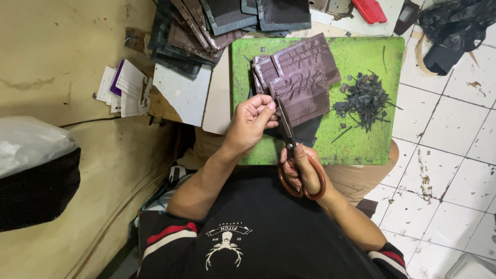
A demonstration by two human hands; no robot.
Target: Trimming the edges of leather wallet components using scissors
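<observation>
My left hand (251, 122) pinches the near edge of a stack of dark brown stitched leather pieces (302, 77) lying on a green cutting board (361, 150). My right hand (304, 168) grips a pair of scissors (289, 144) with orange-brown handles. The blades point away from me and reach the near edge of the leather, right beside my left thumb. A heap of dark trimmings (364, 101) lies on the board to the right of the leather.
A fanned pile of dark leather panels (206, 26) lies at the far left of the board. White paper slips (126, 88) lie at the left. A red object (370, 10) and a black bag (454, 23) lie beyond the board. White floor tiles (449, 155) spread to the right.
</observation>
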